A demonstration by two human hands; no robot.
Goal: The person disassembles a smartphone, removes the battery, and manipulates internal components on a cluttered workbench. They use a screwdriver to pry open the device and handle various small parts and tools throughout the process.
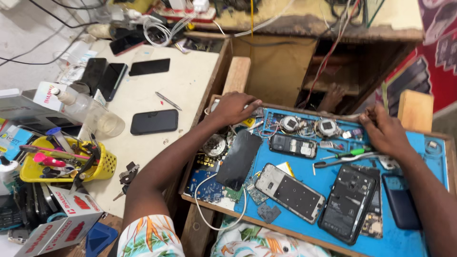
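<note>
My left hand [234,107] rests on the far left edge of a wooden tray lined with a blue mat [333,178], fingers curled over small parts there. At the tray's far right edge my right hand [384,131] presses down, fingers bent; I cannot see anything held in it. Between the hands lie opened phones: a black screen panel [239,159], a phone frame [289,192], a black back housing [349,202] and a small dark phone body [293,145]. A green-handled screwdriver [347,153] and tweezers [345,161] lie just below my right hand.
A white table [190,85] on the left carries several dark phones [153,122], a clear bottle [76,102], a yellow basket of tools [57,164] and cardboard boxes [64,223]. Wires hang over the wooden shelf [304,21] behind. A white cable [209,209] loops off the tray's near edge.
</note>
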